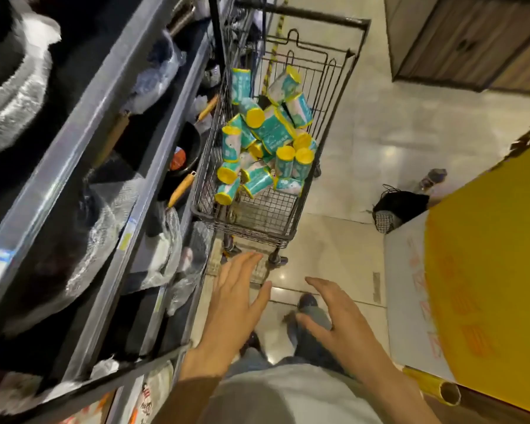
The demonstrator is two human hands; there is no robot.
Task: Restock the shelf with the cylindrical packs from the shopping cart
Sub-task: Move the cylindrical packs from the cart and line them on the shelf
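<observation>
Both hands free, packs well ahead in the cart

Ahead of the person, the teal cylindrical packs with yellow caps lie heaped at all angles inside the dark wire shopping cart, some on their sides, some on end. Neither hand touches them: the left hand hangs with fingers straight and slightly spread, holding nothing, below the cart's near end, and the right hand is likewise loose and empty, palm turned inward, just beside the left. Both are well apart from the packs.

The cart stands close against a grey metal shelf unit running along the left side, its tiers carrying black pans with wooden handles and goods wrapped in clear plastic. Underfoot is a glossy pale tiled floor. A yellow-and-white display block fills the right side, with a black bag on the floor beside it.

Motion blur softens the shelf goods, and the print on the packs cannot be read. The person's shoes are half hidden behind the hands.
</observation>
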